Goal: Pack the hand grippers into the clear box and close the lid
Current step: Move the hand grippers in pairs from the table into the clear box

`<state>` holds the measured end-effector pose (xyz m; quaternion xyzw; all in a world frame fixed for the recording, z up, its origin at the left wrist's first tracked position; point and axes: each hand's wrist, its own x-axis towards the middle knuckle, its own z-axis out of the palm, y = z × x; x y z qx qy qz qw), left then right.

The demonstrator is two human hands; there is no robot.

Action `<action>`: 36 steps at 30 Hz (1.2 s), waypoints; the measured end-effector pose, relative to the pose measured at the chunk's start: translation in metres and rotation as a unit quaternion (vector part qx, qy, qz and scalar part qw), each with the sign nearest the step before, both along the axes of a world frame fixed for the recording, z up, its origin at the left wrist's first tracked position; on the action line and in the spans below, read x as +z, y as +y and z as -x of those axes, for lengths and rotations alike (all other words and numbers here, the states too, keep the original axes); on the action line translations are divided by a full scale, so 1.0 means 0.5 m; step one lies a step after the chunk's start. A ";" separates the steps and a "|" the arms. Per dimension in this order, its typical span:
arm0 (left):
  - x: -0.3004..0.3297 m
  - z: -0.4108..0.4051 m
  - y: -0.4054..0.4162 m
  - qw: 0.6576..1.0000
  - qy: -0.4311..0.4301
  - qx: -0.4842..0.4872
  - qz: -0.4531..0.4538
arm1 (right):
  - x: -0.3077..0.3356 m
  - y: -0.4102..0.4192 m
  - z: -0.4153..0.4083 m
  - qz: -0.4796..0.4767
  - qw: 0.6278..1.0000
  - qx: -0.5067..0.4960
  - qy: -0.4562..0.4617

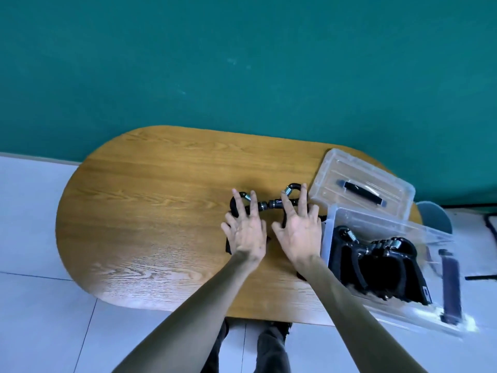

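Note:
Two black hand grippers with metal springs lie side by side on the wooden table (161, 200). My left hand (246, 230) lies over the left gripper (236, 208) with fingers spread and straight. My right hand (298, 232) lies over the right gripper (291, 188) the same way, fingers spread. To the right stands the clear box (329, 238), open, with several black hand grippers (376, 267) inside. Its clear lid (360, 181) with a black handle lies on the table behind the box.
The box overhangs the table's right front edge. A grey chair back (437, 216) shows behind the box. The floor is white tile and a teal wall stands behind the table. My legs are under the front edge.

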<state>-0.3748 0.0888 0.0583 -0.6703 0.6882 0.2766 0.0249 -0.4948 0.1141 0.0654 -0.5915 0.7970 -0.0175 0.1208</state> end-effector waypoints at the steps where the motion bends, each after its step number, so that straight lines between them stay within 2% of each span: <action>1: 0.010 0.016 0.008 1.000 0.006 0.008 0.013 | 0.005 0.008 0.013 0.013 1.000 -0.006 -0.008; 8: 0.070 0.170 0.068 0.997 -0.002 -0.002 0.083 | 0.080 0.089 0.156 0.048 0.998 -0.038 -0.032; 14: 0.107 0.307 0.139 0.991 -0.023 -0.083 0.106 | 0.097 0.189 0.296 0.060 0.994 -0.081 -0.031; 20: 0.101 0.417 0.209 0.979 -0.066 -0.163 0.102 | 0.053 0.296 0.411 0.060 0.987 -0.143 -0.042; 26: 0.044 0.437 0.248 0.979 -0.096 -0.165 0.078 | 0.010 0.341 0.458 0.038 0.985 -0.157 -0.057; 36: -0.015 0.445 0.238 0.975 -0.131 -0.166 0.064 | -0.050 0.313 0.472 0.006 0.988 -0.136 -0.069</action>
